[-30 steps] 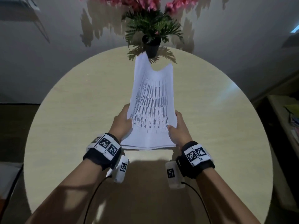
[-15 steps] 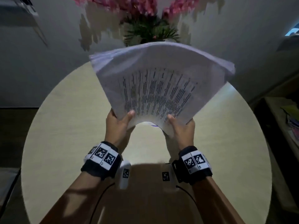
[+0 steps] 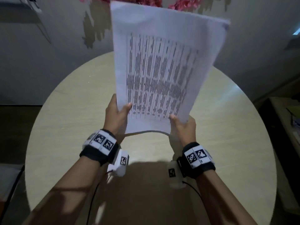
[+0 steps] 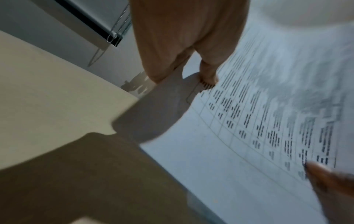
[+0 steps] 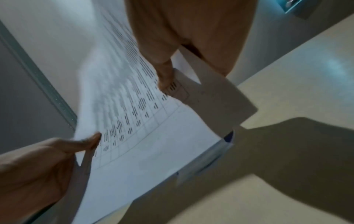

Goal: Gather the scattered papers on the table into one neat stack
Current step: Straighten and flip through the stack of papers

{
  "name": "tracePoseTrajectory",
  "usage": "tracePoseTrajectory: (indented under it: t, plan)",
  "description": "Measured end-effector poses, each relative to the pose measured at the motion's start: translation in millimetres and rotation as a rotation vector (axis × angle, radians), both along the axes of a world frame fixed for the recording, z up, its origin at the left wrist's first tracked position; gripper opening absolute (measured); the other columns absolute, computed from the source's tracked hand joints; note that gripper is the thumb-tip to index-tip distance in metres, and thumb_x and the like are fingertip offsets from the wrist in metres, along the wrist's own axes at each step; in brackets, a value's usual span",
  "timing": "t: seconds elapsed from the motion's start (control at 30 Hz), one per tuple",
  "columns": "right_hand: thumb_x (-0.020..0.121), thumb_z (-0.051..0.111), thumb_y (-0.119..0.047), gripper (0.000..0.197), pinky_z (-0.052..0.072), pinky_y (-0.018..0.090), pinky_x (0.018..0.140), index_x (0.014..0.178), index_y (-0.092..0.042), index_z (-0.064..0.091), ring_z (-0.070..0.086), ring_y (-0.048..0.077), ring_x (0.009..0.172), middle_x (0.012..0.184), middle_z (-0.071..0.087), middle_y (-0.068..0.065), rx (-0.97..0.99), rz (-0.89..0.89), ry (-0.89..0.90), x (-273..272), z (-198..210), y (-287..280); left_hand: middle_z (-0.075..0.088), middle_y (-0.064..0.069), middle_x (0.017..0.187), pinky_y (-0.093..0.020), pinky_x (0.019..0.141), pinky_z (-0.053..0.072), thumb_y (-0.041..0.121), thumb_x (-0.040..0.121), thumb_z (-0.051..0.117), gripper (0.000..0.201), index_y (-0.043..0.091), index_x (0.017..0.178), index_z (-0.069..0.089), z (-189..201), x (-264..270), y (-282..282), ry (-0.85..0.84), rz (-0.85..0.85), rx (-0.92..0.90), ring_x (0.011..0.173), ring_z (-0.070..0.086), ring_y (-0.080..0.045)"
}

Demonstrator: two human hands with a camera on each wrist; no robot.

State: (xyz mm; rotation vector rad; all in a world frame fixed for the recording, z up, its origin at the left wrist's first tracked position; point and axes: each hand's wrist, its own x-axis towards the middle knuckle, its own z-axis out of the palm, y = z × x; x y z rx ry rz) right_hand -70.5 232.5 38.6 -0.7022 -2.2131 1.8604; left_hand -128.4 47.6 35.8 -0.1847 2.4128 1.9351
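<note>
A stack of white papers (image 3: 162, 67) with a printed table on top stands almost upright above the round beige table (image 3: 68, 120). Its bottom edge bows upward, clear of the tabletop. My left hand (image 3: 116, 113) pinches the lower left edge, thumb on the printed face. My right hand (image 3: 182, 125) pinches the lower right edge in the same way. The left wrist view shows the papers (image 4: 258, 128) with the left hand (image 4: 182, 45) on their edge. The right wrist view shows the papers (image 5: 134, 121) gripped by the right hand (image 5: 184, 45).
Pink flowers (image 3: 180, 4) of a potted plant show behind the sheets at the table's far side. A grey wall (image 3: 40, 62) stands beyond the table. A low shelf with items (image 3: 290, 120) sits at the right. My arms' shadow falls on the near tabletop.
The papers have gone from lying low near the table to lifted and fanned wide, and now stand upright and squared, turned lengthwise. Both hands have kept hold of the lower edge.
</note>
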Motion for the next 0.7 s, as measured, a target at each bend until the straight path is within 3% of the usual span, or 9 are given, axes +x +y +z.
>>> tracePoseTrajectory:
  t: [0.07,0.1,0.2,0.3,0.37,0.43,0.5,0.6,0.7]
  plan:
    - [0.089,0.057,-0.006,0.004,0.041,0.001,0.053,0.09,-0.008,0.055,0.051,0.008,0.067,0.073,0.054,-0.004,0.046,0.018,-0.019,-11,-1,3,0.059,0.002,0.109,-0.019,0.081,0.04,0.009,0.092,0.05,0.026,0.01,0.119,0.049,3,-14,2,-0.01,0.009,-0.069,0.098,0.056,-0.015]
    - [0.089,0.056,-0.005,0.01,0.046,0.007,0.063,0.097,-0.01,0.057,0.055,0.012,0.073,0.078,0.057,-0.003,0.06,0.017,-0.031,-16,-5,4,0.06,-0.003,0.114,-0.018,0.082,0.039,0.011,0.093,0.049,0.028,0.006,0.121,0.048,0,-22,3,-0.04,-0.003,-0.104,0.101,0.056,-0.018]
    - [0.088,0.053,-0.002,0.028,0.051,0.042,0.091,0.114,-0.01,0.058,0.06,0.033,0.099,0.103,0.064,0.011,0.021,0.001,-0.118,-27,-20,8,0.057,-0.015,0.125,-0.024,0.081,0.037,0.013,0.095,0.046,0.029,0.003,0.122,0.046,-19,-36,3,-0.17,-0.05,-0.202,0.098,0.053,-0.022]
    - [0.091,0.05,-0.003,0.028,0.046,0.033,0.088,0.118,-0.006,0.055,0.057,0.027,0.099,0.116,0.062,0.015,0.092,0.009,-0.244,-29,-34,14,0.053,-0.016,0.13,-0.026,0.079,0.037,0.013,0.096,0.043,0.03,0.004,0.124,0.047,-39,-37,4,-0.294,-0.062,-0.243,0.099,0.052,-0.026]
    - [0.092,0.049,-0.002,0.026,0.041,0.027,0.082,0.117,-0.003,0.053,0.056,0.026,0.099,0.117,0.061,0.015,0.142,0.019,-0.285,-29,-40,17,0.055,-0.011,0.119,-0.023,0.077,0.036,0.011,0.096,0.042,0.024,0.004,0.118,0.05,-50,-35,4,-0.324,-0.064,-0.269,0.095,0.051,-0.024]
    - [0.092,0.047,-0.003,0.027,0.039,0.027,0.078,0.119,-0.002,0.05,0.058,0.03,0.105,0.119,0.06,0.017,0.178,0.012,-0.346,-30,-45,19,0.054,-0.008,0.107,-0.017,0.063,0.038,0.007,0.095,0.041,0.024,0.003,0.116,0.052,-56,-31,4,-0.331,-0.066,-0.309,0.08,0.049,-0.019]
    - [0.093,0.046,-0.004,0.032,0.039,0.027,0.075,0.125,-0.003,0.046,0.057,0.03,0.102,0.122,0.058,0.017,0.197,0.01,-0.435,-30,-48,18,0.06,-0.011,0.113,-0.011,0.05,0.036,0.003,0.094,0.041,0.031,0.004,0.123,0.053,-60,-26,5,-0.327,-0.054,-0.326,0.072,0.048,-0.015]
    - [0.092,0.048,-0.004,0.041,0.044,0.033,0.077,0.132,-0.004,0.039,0.056,0.032,0.104,0.127,0.054,0.017,0.307,0.036,-0.5,-30,-53,14,0.064,-0.01,0.121,-0.013,0.067,0.036,-0.001,0.093,0.041,0.038,0.01,0.125,0.057,-64,-23,9,-0.331,0.034,-0.331,0.082,0.05,-0.015]
    - [0.091,0.049,-0.002,0.05,0.043,0.04,0.091,0.138,-0.008,0.032,0.048,0.037,0.117,0.134,0.04,0.017,0.474,0.094,-0.515,-29,-59,11,0.065,-0.012,0.112,-0.014,0.069,0.04,-0.005,0.089,0.044,0.039,0.005,0.124,0.059,-70,-26,13,-0.34,0.104,-0.354,0.086,0.058,-0.026]
